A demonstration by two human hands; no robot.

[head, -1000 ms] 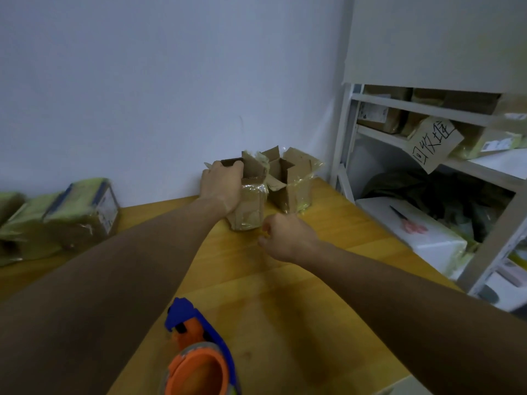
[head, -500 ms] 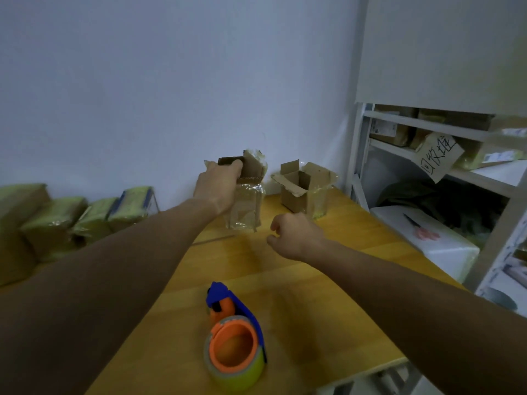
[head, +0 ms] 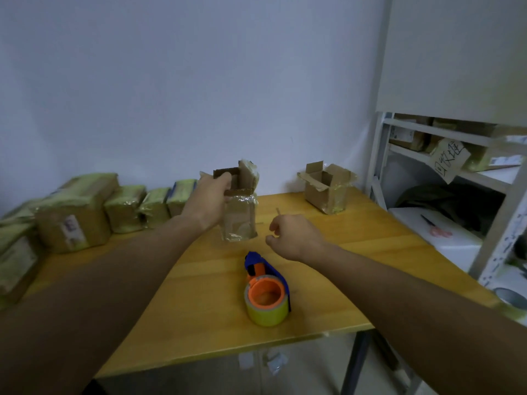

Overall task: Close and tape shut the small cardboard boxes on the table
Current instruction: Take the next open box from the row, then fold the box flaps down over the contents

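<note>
My left hand (head: 209, 202) grips a small open cardboard box (head: 241, 216) by its top left flap, holding it above the middle of the wooden table (head: 356, 243). Its flaps stand up and its sides are wrapped in shiny clear tape. My right hand (head: 293, 238) hovers just right of that box, fingers loosely curled, holding nothing. A second open small box (head: 326, 189) rests at the table's far right corner. A tape dispenser (head: 266, 290) with a blue handle, an orange hub and a yellow-green roll lies on the table near me, below both hands.
A row of taped parcels (head: 85, 212) lines the wall at the left. A white shelf rack (head: 462, 178) with boxes and a handwritten cardboard sign stands to the right. Scissors (head: 435, 228) lie on a white foam box beside the table. The table's front edge is close.
My left hand has pulled the open box away from the other box and toward me. My view has dropped, bringing the tape dispenser and the parcels fully into view.
</note>
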